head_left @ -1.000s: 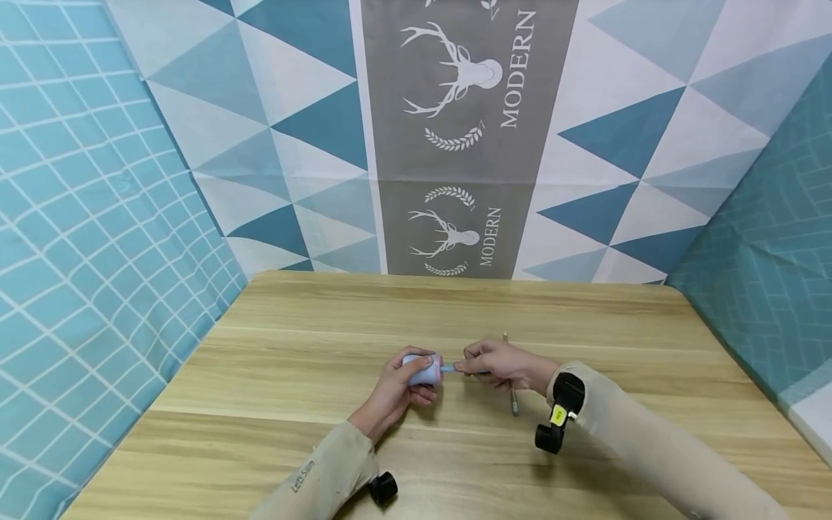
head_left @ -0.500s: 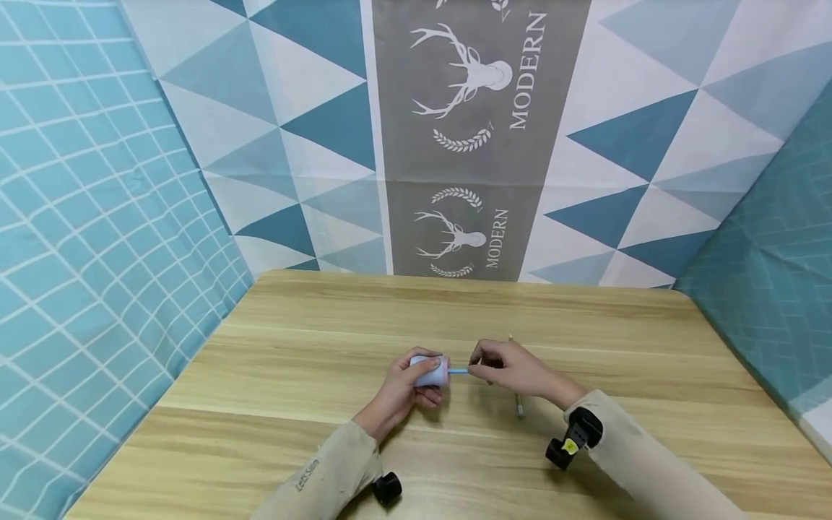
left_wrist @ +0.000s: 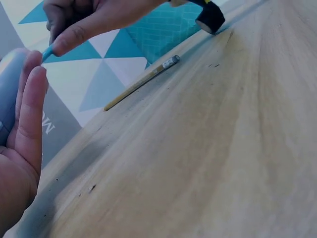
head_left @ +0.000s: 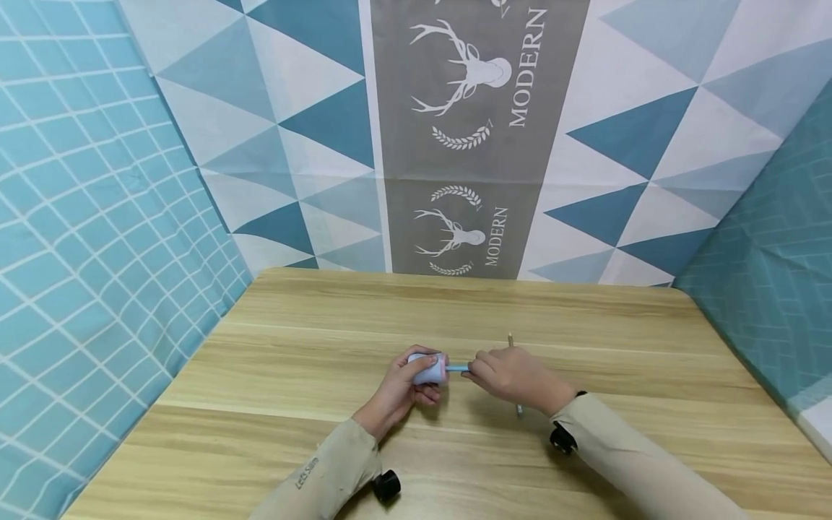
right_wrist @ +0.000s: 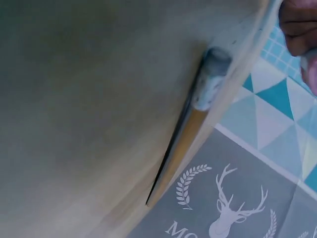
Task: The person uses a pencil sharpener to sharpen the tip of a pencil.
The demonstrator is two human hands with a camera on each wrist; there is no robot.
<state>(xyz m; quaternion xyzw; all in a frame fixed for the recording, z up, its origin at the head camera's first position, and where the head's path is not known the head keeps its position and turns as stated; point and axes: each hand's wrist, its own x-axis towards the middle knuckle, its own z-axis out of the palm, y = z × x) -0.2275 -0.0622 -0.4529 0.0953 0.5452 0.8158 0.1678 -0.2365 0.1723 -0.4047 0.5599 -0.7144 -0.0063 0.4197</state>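
My left hand (head_left: 395, 386) grips a pale lavender-blue pencil sharpener (head_left: 424, 371) with a pink end, its body lying sideways above the table. From the pink end a blue pencil (head_left: 458, 368) sticks out toward the right. My right hand (head_left: 515, 373) pinches that pencil near the sharpener, back of the hand up in the head view. In the left wrist view the sharpener (left_wrist: 9, 94) shows at the left edge, partly behind fingers. A second, wood-coloured pencil (right_wrist: 192, 124) lies on the table under my right hand, its middle hidden by that hand in the head view.
The wooden table (head_left: 312, 332) runs back to a wall covering with triangles and deer prints (head_left: 455, 144). Blue tiled sheets (head_left: 97, 217) hang at the sides. Black wrist cameras (head_left: 387, 487) sit at both cuffs.
My right hand has turned around the blue pencil, its fingers first opening up and then closing down with the back upward. My left hand keeps its grip on the sharpener, nearly still.
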